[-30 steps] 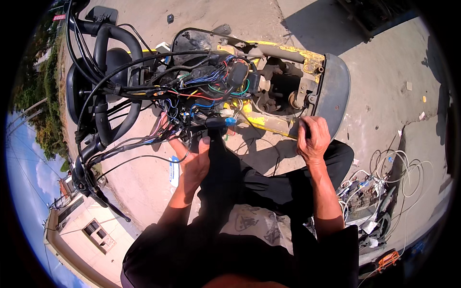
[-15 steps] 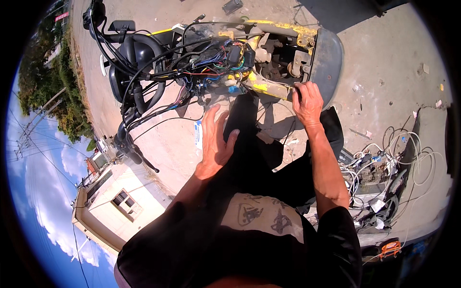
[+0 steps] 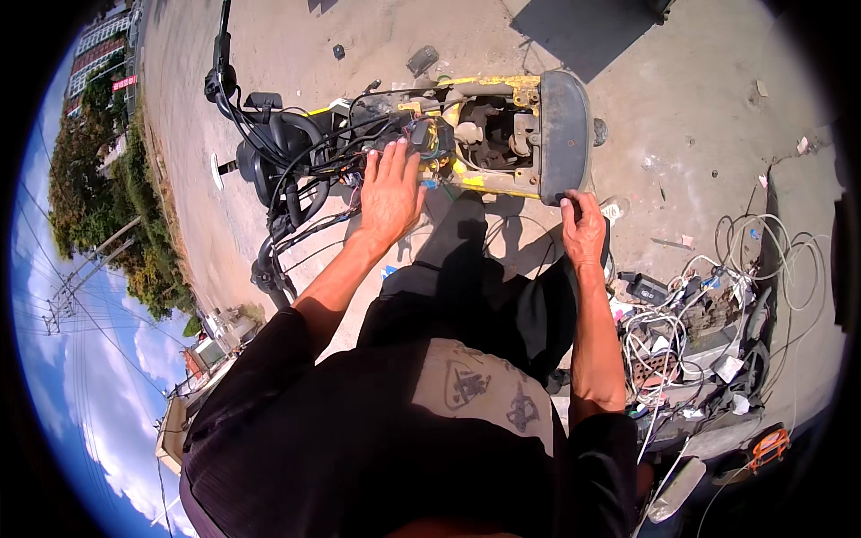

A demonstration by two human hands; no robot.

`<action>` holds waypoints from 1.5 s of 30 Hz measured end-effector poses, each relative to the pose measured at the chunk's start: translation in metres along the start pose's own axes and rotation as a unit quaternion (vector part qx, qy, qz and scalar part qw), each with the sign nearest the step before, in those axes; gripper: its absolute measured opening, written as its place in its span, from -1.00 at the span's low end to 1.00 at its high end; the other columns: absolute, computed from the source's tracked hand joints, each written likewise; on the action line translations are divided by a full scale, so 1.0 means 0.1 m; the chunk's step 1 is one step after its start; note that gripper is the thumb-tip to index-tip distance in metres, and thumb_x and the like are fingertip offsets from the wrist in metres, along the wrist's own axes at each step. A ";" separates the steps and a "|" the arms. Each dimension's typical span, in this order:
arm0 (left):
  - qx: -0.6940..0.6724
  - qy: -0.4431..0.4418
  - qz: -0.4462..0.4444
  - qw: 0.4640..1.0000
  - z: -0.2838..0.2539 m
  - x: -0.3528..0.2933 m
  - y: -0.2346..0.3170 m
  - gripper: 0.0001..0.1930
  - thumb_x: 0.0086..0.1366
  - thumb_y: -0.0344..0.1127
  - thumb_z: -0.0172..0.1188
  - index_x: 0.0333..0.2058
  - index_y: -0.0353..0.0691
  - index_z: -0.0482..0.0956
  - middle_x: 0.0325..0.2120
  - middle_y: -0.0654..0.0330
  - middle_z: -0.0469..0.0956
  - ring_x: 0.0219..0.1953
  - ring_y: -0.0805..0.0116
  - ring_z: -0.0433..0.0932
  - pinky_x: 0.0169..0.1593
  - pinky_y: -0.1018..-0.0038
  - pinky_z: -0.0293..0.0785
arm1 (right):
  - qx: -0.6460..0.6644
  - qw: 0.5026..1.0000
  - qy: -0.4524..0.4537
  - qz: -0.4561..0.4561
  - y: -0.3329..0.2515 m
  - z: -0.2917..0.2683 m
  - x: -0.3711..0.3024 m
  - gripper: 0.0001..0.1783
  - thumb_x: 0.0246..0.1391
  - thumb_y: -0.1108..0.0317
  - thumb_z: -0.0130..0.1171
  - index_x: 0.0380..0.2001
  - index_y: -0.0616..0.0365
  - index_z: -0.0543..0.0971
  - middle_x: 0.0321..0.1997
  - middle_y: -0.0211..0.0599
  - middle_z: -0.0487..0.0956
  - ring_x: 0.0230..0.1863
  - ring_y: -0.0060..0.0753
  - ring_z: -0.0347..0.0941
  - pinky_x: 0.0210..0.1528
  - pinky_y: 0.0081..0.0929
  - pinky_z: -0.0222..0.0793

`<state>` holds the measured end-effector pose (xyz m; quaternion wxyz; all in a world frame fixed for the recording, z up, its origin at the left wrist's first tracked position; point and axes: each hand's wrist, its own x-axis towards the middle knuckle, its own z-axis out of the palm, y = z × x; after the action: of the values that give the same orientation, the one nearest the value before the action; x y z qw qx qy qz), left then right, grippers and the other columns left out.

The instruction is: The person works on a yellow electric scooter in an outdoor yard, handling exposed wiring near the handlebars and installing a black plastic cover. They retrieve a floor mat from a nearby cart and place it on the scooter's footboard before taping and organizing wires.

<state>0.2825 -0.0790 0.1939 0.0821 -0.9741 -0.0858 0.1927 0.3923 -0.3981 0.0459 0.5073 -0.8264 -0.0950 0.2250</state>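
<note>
A partly stripped two-wheeler with a worn yellow frame (image 3: 502,186) stretches across the upper middle. Tangled wiring (image 3: 341,143) and a black box-shaped part (image 3: 434,136) lie exposed on it. My left hand (image 3: 388,199) reaches over the wiring, fingers stretched out, fingertips beside the black part; whether they touch it I cannot tell. At the frame's right end is a dark grey curved panel (image 3: 565,134). Just below that panel's lower corner is my right hand (image 3: 585,235), its fingers loosely bent and apart with nothing visible in them.
Handlebars (image 3: 224,81) stick out at the left end of the vehicle. Right of my legs lies a heap of white cables (image 3: 673,332) with scraps. A dark flat sheet (image 3: 583,36) is at the top. An orange object (image 3: 769,448) lies lower right.
My left hand has moved up from the vehicle's near side onto the wiring. My right hand has come off the yellow frame's edge to the panel's corner. The whole view has shifted.
</note>
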 end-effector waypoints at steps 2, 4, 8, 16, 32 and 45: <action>0.010 -0.015 -0.001 1.000 -0.01 -0.04 0.02 -0.39 0.29 -0.14 0.36 0.25 -0.28 0.49 0.39 -0.14 0.33 0.46 -0.09 0.26 0.52 -0.09 0.04 | 0.016 0.994 0.054 0.089 0.37 -0.32 -0.40 -0.80 0.36 0.30 0.21 -0.07 0.16 0.68 -0.21 -0.15 0.65 -0.21 -0.15 0.62 -0.07 -0.28 0.53; 0.026 -0.032 -0.006 0.999 -0.10 0.03 0.02 -0.42 0.27 -0.14 0.37 0.21 -0.27 0.51 0.36 -0.14 0.36 0.45 -0.09 0.27 0.52 -0.09 0.04 | 0.018 0.971 0.120 0.205 0.84 -0.72 -0.89 -0.71 0.38 0.27 0.20 -0.01 0.25 0.67 -0.08 -0.07 0.71 -0.09 -0.17 0.64 0.04 -0.26 0.53; -0.027 0.028 -0.040 0.998 -0.33 0.37 0.13 -0.41 0.21 -0.25 0.41 0.21 -0.23 0.48 0.41 -0.13 0.25 0.47 -0.21 0.19 0.51 -0.10 0.09 | -0.121 0.946 0.038 0.300 1.31 -1.63 -2.09 -0.66 0.38 0.24 0.17 -0.03 0.33 0.65 -0.12 0.00 0.74 -0.13 -0.12 0.68 -0.01 -0.23 0.54; 0.009 -0.152 -0.136 0.979 0.22 0.65 -0.07 -0.05 0.27 -0.22 0.34 0.54 -0.18 0.03 0.58 0.03 -0.05 0.60 -0.21 -0.09 0.57 -0.04 -0.03 | -0.036 0.915 0.013 0.401 1.64 -2.57 -4.07 -0.71 0.38 0.31 0.21 -0.04 0.37 0.61 -0.14 -0.10 0.70 -0.12 -0.23 0.61 0.02 -0.30 0.51; -0.093 -0.145 -0.237 0.956 -0.09 0.89 0.17 0.01 0.03 0.04 0.61 0.44 0.16 0.28 0.50 -0.03 0.07 0.57 -0.23 -0.09 0.55 -0.20 -0.10 | 0.032 0.918 -0.053 0.391 1.14 -3.86 -2.06 -0.74 0.34 0.27 0.27 -0.08 0.26 0.62 -0.39 -0.41 0.62 -0.44 -0.62 0.48 -0.42 -0.58 0.37; -0.140 -0.101 -0.393 0.903 0.11 0.97 0.31 -0.37 0.21 -0.01 0.47 0.17 -0.11 0.45 0.54 0.12 0.07 0.63 0.18 -0.11 0.57 -0.01 -0.15 | -0.079 0.940 -0.097 0.317 0.37 -5.32 0.76 -0.65 0.32 0.18 0.18 -0.07 0.29 0.61 -0.40 -0.34 0.62 -0.49 -0.57 0.49 -0.50 -0.56 0.37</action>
<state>0.3704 -0.0882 0.1432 0.0043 -0.8382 -0.4953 0.2280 0.7057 -0.8091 0.1968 0.3310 -0.8253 0.1059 0.4452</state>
